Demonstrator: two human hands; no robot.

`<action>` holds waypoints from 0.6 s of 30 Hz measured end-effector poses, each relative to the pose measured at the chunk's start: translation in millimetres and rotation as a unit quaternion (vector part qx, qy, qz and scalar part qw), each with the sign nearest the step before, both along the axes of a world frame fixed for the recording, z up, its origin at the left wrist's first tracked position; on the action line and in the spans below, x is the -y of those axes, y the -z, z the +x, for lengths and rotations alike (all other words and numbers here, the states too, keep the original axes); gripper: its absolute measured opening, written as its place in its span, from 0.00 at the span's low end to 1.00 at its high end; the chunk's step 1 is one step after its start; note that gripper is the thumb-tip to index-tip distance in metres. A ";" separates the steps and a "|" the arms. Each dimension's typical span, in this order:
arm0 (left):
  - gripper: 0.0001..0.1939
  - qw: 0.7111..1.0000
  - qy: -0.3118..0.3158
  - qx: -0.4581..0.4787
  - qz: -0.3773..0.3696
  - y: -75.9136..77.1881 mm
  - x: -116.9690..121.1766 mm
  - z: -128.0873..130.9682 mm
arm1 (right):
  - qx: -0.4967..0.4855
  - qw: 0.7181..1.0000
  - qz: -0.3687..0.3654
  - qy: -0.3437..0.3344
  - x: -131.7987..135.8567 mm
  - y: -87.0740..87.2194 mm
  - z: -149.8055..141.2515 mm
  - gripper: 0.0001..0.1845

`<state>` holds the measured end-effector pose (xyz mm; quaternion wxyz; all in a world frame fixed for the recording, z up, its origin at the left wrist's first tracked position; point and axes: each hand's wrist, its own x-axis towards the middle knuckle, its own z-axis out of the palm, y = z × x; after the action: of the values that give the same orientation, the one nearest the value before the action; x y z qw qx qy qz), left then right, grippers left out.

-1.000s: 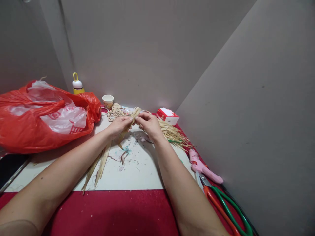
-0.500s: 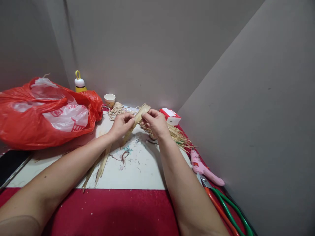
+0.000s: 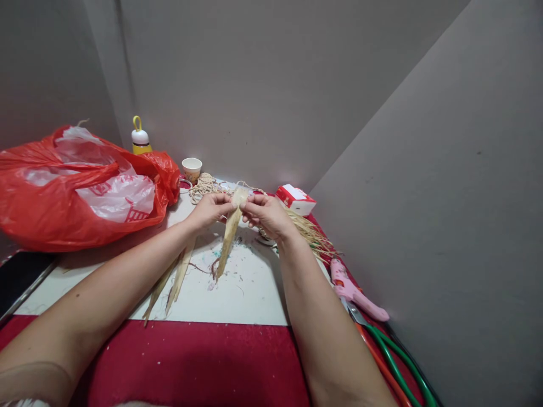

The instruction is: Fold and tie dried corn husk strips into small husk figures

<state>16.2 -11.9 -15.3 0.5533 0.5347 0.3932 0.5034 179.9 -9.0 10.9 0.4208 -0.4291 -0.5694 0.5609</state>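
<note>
Over the board [image 3: 254, 302], left hand [image 3: 210, 211] and right hand [image 3: 269, 215] pinch the husk [image 3: 229, 236] near its wide, pale end; its tan length slants below the fingers, tapering.

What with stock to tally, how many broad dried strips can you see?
3: one held strip between left hand and right hand; second strip and third strip, partly behind the left forearm. Others may be hidden.

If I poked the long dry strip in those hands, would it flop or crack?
The pale strip would probably bend easily, since it looks thin and flat. It's likely light: the left hand and right hand pinch it only near its top. It might split, because it looks dry and papery.
</note>
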 end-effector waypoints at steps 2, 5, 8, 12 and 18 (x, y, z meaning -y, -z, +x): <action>0.11 1.000 -0.006 0.001 0.002 1.4 -1.1 -0.2 | 0.004 1.000 -0.003 0.004 -1.2 1.8 0.5 0.13; 0.11 1.000 -0.002 -0.003 0.001 1.2 -0.7 -0.3 | 0.012 1.000 0.002 0.008 -1.8 2.9 0.4 0.12; 0.11 1.000 0.005 -0.015 -0.003 -0.5 0.7 -0.4 | 0.020 1.000 0.005 0.009 -1.4 3.0 -0.2 0.10; 0.10 1.000 -0.007 -0.017 0.007 -2.7 2.2 0.1 | 0.031 0.999 0.005 0.017 -1.7 4.0 -1.0 0.09; 0.07 0.998 -0.015 -0.053 0.026 -3.1 1.6 -0.3 | 0.052 0.998 0.031 0.019 -3.8 8.4 -3.6 0.09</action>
<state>15.8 -13.5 -12.2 0.5099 0.5691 0.4168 0.4924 176.2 -5.2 2.5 0.4143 -0.4550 -0.5997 0.5115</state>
